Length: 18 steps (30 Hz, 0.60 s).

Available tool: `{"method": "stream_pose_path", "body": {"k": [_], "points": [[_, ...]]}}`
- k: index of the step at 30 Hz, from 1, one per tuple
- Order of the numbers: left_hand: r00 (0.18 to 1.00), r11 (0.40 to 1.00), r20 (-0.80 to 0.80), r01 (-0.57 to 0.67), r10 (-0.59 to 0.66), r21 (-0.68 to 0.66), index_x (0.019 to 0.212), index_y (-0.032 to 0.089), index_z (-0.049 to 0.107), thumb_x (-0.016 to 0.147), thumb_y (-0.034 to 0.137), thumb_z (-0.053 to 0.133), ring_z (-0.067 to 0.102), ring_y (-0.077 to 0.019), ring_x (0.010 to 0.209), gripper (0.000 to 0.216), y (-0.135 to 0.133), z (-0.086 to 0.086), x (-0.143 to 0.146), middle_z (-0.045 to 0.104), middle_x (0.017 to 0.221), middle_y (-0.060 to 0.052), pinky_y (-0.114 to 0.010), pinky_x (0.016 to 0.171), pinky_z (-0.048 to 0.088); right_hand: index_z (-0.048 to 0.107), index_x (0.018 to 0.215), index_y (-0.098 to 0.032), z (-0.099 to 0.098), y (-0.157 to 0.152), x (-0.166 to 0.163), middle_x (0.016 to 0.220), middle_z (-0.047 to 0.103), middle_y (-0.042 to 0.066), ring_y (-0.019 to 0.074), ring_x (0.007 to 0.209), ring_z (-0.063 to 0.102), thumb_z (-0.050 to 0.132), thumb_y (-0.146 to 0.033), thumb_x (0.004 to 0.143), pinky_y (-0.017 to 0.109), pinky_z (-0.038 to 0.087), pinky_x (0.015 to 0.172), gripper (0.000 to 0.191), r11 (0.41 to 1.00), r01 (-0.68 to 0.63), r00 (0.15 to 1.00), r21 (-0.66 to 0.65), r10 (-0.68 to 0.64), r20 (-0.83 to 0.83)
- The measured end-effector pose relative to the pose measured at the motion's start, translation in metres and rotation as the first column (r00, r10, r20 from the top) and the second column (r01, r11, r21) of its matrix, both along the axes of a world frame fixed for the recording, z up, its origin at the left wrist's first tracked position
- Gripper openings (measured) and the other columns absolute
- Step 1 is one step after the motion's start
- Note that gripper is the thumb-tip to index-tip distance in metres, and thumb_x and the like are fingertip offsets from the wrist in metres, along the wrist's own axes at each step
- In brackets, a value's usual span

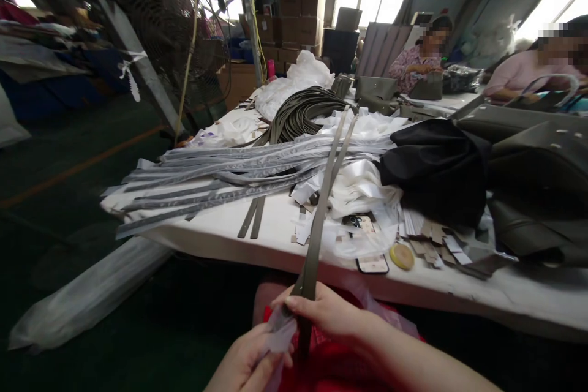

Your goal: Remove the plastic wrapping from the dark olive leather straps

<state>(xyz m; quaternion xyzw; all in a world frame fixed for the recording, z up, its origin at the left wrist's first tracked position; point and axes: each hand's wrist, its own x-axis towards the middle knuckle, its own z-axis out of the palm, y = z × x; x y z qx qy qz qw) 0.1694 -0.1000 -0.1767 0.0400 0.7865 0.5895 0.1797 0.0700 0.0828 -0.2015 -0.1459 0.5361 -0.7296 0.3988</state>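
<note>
My right hand (328, 312) is closed around a pair of long dark olive straps (316, 239), near their lower end. From there the straps run up and away across the table, over a heap of white wrapping. My left hand (257, 355), just below and to the left, pinches a thin translucent plastic sleeve (281, 334) beside the strap ends. Many strips in clear plastic sleeves (220, 174) lie across the table's left part. Behind them curves a thick bundle of bare olive straps (303, 113). Two strap ends (252, 218) poke out near the front edge.
On the white table (206, 226) lie a phone (373, 260), a yellow tape roll (402, 256), card pieces (427, 242), black cloth (436, 165) and olive bags (542, 177). Two people sit at the far right. A metal post (133, 49) and a plastic-wrapped roll (87, 294) are left.
</note>
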Motion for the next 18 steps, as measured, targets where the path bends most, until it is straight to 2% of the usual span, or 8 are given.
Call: {"method": "stream_pose_path", "body": {"k": [3,6,8,11,12,14,16,18], "points": [[1.0,1.0,0.029,-0.012,0.013,-0.016,0.076,0.023,0.073,0.093,0.044,0.046,0.065,-0.0223,0.09,0.038,0.001,-0.005,-0.002,0.07,0.092,-0.006,-0.026,0.087,0.047,0.074,0.099,-0.011,-0.007,0.001,-0.007,0.066,0.063,0.002,0.0093,0.052,0.05,0.071,-0.062,0.076,0.021,0.038,0.051,0.056,0.992,0.126,0.99,0.008,-0.126,0.057],[0.999,0.998,0.051,0.016,-0.018,0.054,0.077,0.022,0.072,0.093,0.045,0.047,0.064,-0.0204,0.085,0.038,0.001,-0.009,-0.005,0.068,0.087,-0.006,-0.026,0.083,0.048,0.072,0.095,-0.01,-0.011,0.001,-0.015,0.053,0.053,-0.003,0.008,0.047,0.043,0.07,-0.061,0.078,0.019,0.03,0.047,0.054,0.959,0.282,0.955,0.037,-0.284,0.084],[0.999,0.991,0.048,-0.003,-0.003,0.136,0.076,0.021,0.071,0.092,0.048,0.048,0.063,-0.0186,0.08,0.039,0.002,-0.012,-0.009,0.067,0.085,-0.005,-0.026,0.079,0.049,0.07,0.088,-0.01,-0.013,-0.003,-0.012,0.052,0.052,-0.003,0.0086,0.048,0.043,0.068,-0.064,0.077,0.02,0.031,0.048,0.055,0.968,0.248,0.967,0.043,-0.25,0.041],[0.996,0.984,0.041,-0.091,0.086,0.154,0.074,0.02,0.069,0.091,0.052,0.049,0.062,-0.018,0.079,0.041,0.0,-0.015,-0.014,0.066,0.083,-0.004,-0.029,0.083,0.048,0.067,0.077,-0.013,-0.013,-0.006,-0.001,0.059,0.057,0.0,0.0108,0.052,0.048,0.059,-0.07,0.081,0.023,0.037,0.052,0.058,0.992,0.084,0.988,0.099,-0.07,-0.138],[0.992,0.983,0.042,-0.124,0.119,0.139,0.075,0.02,0.069,0.091,0.053,0.049,0.062,-0.0185,0.08,0.041,-0.003,-0.016,-0.015,0.067,0.083,-0.004,-0.031,0.087,0.047,0.067,0.075,-0.014,-0.011,-0.004,0.002,0.061,0.058,0.001,0.0115,0.054,0.049,0.054,-0.07,0.085,0.023,0.039,0.053,0.058,0.985,0.052,0.971,0.164,-0.012,-0.238],[0.987,0.983,0.052,-0.154,0.15,0.104,0.079,0.02,0.071,0.09,0.055,0.049,0.062,-0.0209,0.086,0.042,-0.009,-0.017,-0.016,0.068,0.087,-0.006,-0.035,0.093,0.043,0.067,0.069,-0.015,-0.002,0.006,0.0,0.062,0.061,0.003,0.0131,0.055,0.052,0.048,-0.067,0.089,0.025,0.04,0.054,0.059,0.941,0.077,0.904,0.328,0.073,-0.421],[0.984,0.983,0.08,-0.167,0.161,0.075,0.081,0.02,0.073,0.088,0.058,0.05,0.061,-0.023,0.089,0.045,-0.015,-0.017,-0.015,0.068,0.091,-0.007,-0.036,0.09,0.042,0.068,0.065,-0.016,0.012,0.021,-0.009,0.06,0.064,0.005,0.0153,0.054,0.056,0.045,-0.069,0.09,0.025,0.042,0.053,0.063,0.909,0.151,0.876,0.389,0.06,-0.478],[0.982,0.986,0.109,-0.158,0.152,0.054,0.079,0.019,0.074,0.084,0.063,0.054,0.06,-0.0239,0.088,0.048,-0.019,-0.017,-0.014,0.067,0.091,-0.007,-0.036,0.085,0.042,0.068,0.065,-0.017,0.03,0.037,-0.024,0.056,0.065,0.007,0.0172,0.051,0.06,0.043,-0.075,0.087,0.025,0.044,0.049,0.067,0.927,0.219,0.908,0.303,-0.081,-0.411]]}}
